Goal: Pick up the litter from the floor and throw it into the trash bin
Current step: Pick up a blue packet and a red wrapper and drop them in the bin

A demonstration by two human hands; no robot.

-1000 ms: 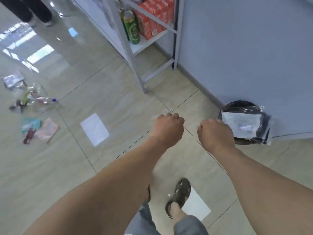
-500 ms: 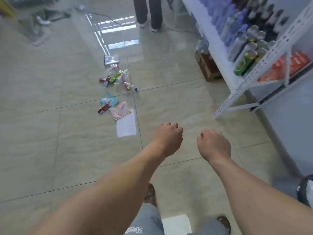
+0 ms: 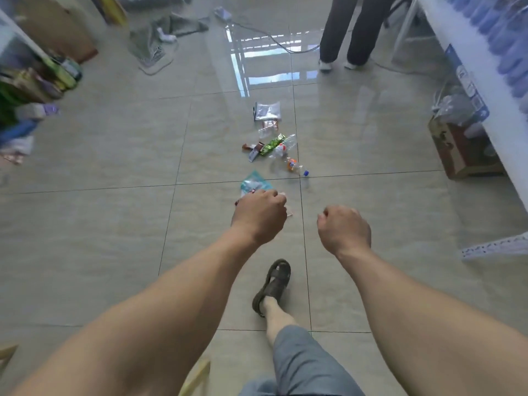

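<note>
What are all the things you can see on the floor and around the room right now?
clear bag: one, see-through, farthest litter on the floor
brown wrappers: two or so, left of the pile
green wrapper: one, middle of the pile
plastic bottles: about two, clear, one with an orange label and blue cap
teal packet: one, just beyond the left hand
cardboard box: one, brown, under the white shelf at right
white shelf: one, right side, rows of bluish bottles
grey cloth: one heap, far left floor
other person's legs: two, dark trousers, far end
sandal: one, dark, on the person's own foot
left hand: one, fingers curled
right hand: one, fist
</note>
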